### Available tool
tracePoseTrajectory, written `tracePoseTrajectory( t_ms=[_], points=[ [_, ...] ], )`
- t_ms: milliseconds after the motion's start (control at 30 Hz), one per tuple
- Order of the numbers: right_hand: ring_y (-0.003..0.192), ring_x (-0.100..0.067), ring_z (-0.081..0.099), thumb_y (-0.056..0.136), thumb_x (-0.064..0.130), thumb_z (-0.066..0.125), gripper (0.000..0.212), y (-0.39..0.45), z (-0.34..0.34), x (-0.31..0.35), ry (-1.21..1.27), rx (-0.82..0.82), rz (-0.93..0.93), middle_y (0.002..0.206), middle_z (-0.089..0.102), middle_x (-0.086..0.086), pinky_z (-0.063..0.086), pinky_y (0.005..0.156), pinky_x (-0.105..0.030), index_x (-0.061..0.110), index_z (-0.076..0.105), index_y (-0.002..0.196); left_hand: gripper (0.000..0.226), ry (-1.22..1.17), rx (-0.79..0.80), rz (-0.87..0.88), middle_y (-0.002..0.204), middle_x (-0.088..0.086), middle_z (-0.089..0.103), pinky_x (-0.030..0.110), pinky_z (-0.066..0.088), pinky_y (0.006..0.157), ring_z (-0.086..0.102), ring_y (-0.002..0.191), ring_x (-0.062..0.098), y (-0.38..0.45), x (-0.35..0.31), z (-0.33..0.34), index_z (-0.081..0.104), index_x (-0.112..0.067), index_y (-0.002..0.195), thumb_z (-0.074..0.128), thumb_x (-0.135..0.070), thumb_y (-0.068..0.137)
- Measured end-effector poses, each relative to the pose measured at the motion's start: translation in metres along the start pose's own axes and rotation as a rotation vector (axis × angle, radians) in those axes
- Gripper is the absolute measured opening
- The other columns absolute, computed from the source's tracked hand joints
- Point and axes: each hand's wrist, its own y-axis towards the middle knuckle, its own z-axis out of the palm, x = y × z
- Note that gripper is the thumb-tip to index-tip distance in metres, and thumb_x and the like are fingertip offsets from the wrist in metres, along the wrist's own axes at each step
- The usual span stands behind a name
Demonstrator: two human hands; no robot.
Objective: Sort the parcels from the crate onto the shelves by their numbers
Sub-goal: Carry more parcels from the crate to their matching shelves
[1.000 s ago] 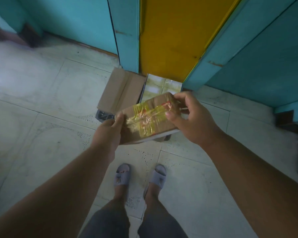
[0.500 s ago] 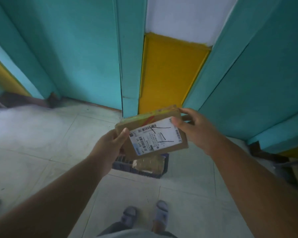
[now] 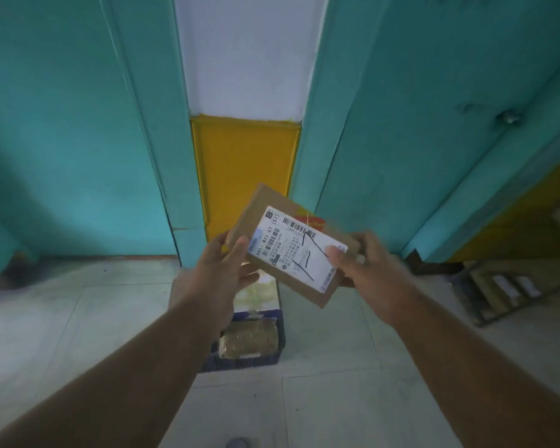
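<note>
I hold a small brown cardboard parcel (image 3: pixel 272 215) at chest height, its white shipping label (image 3: pixel 296 250) facing me with barcodes, printed numbers and black pen strokes. My left hand (image 3: pixel 220 273) grips its left end, thumb on the label's corner. My right hand (image 3: pixel 366 266) grips the right end, thumb pressed on the label. Below the parcel, on the floor, stands the dark blue crate (image 3: pixel 280 347) with a taped brown parcel (image 3: pixel 249 339) inside.
Teal walls (image 3: pixel 62 140) and a teal pillar with a yellow and white panel (image 3: pixel 244 156) rise straight ahead. Low at the right edge, a wooden rack (image 3: pixel 505 286) holds several labelled parcels. Pale floor tiles (image 3: pixel 62 334) spread to the left and in front.
The parcel has been turned from its taped side to its label side, then rotated so it slants down to the right. My view has lifted from the floor toward the walls.
</note>
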Motion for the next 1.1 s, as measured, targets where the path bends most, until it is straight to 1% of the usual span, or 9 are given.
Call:
tracePoseTrajectory(
  t_ms=[100, 233, 333, 400, 500, 633, 733, 867, 1100],
  points=[
    [0.082, -0.009, 0.073, 0.091, 0.042, 0.069, 0.028, -0.018, -0.055, -0.019, -0.186, -0.055, 0.022, 0.092, 0.073, 0.006, 0.059, 0.073, -0.035, 0.025, 0.049, 0.101, 0.027, 0.078, 0.125, 0.062, 0.093, 0.001, 0.078, 0.044, 0.06, 0.08, 0.075, 0.088, 0.023, 0.002, -0.001, 0.063, 0.056, -0.022, 0.126, 0.055, -0.029, 0.101],
    [0.095, -0.008, 0.074, 0.09, 0.044, 0.07, 0.042, -0.045, -0.149, -0.054, -0.138, -0.043, 0.008, 0.109, 0.075, 0.01, 0.062, 0.08, -0.036, 0.029, 0.052, 0.124, 0.037, 0.256, 0.302, 0.138, 0.094, -0.002, 0.077, 0.046, 0.06, 0.084, 0.075, 0.086, 0.018, 0.0, 0.012, 0.167, 0.054, -0.022, 0.134, 0.056, -0.033, 0.099],
    [0.101, -0.005, 0.072, 0.097, 0.039, 0.061, 0.032, -0.074, -0.218, -0.09, -0.044, -0.116, -0.009, 0.112, 0.074, 0.017, 0.059, 0.082, -0.027, 0.028, 0.057, 0.128, 0.052, 0.295, 0.429, 0.167, 0.109, -0.002, 0.074, 0.043, 0.059, 0.087, 0.073, 0.093, 0.019, -0.013, 0.035, 0.261, 0.043, -0.028, 0.145, 0.062, -0.032, 0.096],
    [0.109, -0.015, 0.071, 0.096, 0.049, 0.058, 0.041, -0.093, -0.267, -0.117, -0.006, -0.169, -0.005, 0.121, 0.072, 0.009, 0.058, 0.09, -0.04, 0.028, 0.057, 0.132, 0.061, 0.315, 0.52, 0.188, 0.12, -0.002, 0.069, 0.044, 0.056, 0.092, 0.07, 0.097, 0.016, -0.027, 0.057, 0.325, 0.039, -0.026, 0.147, 0.067, -0.028, 0.092],
    [0.108, -0.018, 0.071, 0.094, 0.058, 0.054, 0.044, -0.12, -0.346, -0.156, -0.015, -0.277, -0.004, 0.12, 0.072, 0.009, 0.059, 0.088, -0.045, 0.032, 0.058, 0.129, 0.051, 0.383, 0.59, 0.25, 0.114, -0.008, 0.068, 0.045, 0.055, 0.094, 0.069, 0.098, 0.01, -0.052, 0.095, 0.418, 0.051, -0.029, 0.129, 0.076, -0.029, 0.085],
    [0.102, -0.012, 0.072, 0.094, 0.064, 0.05, 0.036, -0.151, -0.44, -0.198, -0.039, -0.419, 0.071, 0.113, 0.073, 0.016, 0.061, 0.083, -0.044, 0.043, 0.057, 0.122, 0.051, 0.406, 0.684, 0.183, 0.105, -0.014, 0.069, 0.036, 0.06, 0.085, 0.07, 0.095, 0.01, -0.088, 0.131, 0.53, 0.052, -0.024, 0.135, 0.073, -0.023, 0.088],
    [0.102, -0.012, 0.072, 0.092, 0.067, 0.05, 0.038, -0.159, -0.506, -0.219, -0.07, -0.461, 0.071, 0.114, 0.072, 0.015, 0.061, 0.081, -0.043, 0.045, 0.056, 0.122, 0.037, 0.412, 0.731, 0.112, 0.103, -0.01, 0.074, 0.039, 0.061, 0.084, 0.073, 0.091, 0.01, -0.102, 0.153, 0.606, 0.055, -0.029, 0.126, 0.067, -0.021, 0.092],
    [0.113, -0.011, 0.068, 0.091, 0.038, 0.07, 0.053, -0.153, -0.58, -0.242, -0.013, -0.447, -0.002, 0.127, 0.068, 0.015, 0.06, 0.086, -0.042, 0.043, 0.045, 0.138, 0.02, 0.429, 0.787, 0.082, 0.1, -0.004, 0.076, 0.039, 0.061, 0.081, 0.074, 0.088, 0.012, -0.096, 0.177, 0.695, 0.055, -0.037, 0.1, 0.064, -0.02, 0.094],
    [0.106, -0.008, 0.071, 0.089, 0.016, 0.074, 0.059, -0.123, -0.719, -0.293, 0.089, -0.663, 0.032, 0.118, 0.072, 0.016, 0.059, 0.081, -0.026, 0.03, 0.046, 0.14, 0.045, 0.555, 1.015, 0.104, 0.114, -0.007, 0.072, 0.055, 0.059, 0.079, 0.073, 0.097, 0.02, -0.061, 0.22, 0.871, 0.055, -0.044, 0.123, 0.074, -0.047, 0.082]
  ],
)
